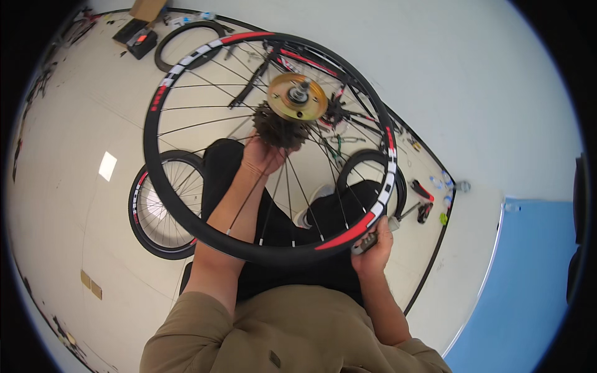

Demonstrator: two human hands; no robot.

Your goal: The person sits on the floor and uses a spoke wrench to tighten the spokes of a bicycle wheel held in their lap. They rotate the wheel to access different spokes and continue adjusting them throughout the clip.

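Note:
A black bicycle wheel with red and white rim markings is raised and tilted over my lap. At its hub are a gold-coloured disc with an axle stub and a dark stack of cogs. My left hand reaches behind the spokes and grips the wheel at the cogs; its fingertips are partly hidden. By the rim's lower right, my right hand is closed around a grey metal tool, perhaps a wrench. Whether that hand also grips the rim is unclear.
A second wheel with a tyre lies on the floor at left. Beyond the raised wheel is a bicycle frame. Loose tyres, a black box, a red-and-black saddle and a blue mat lie around.

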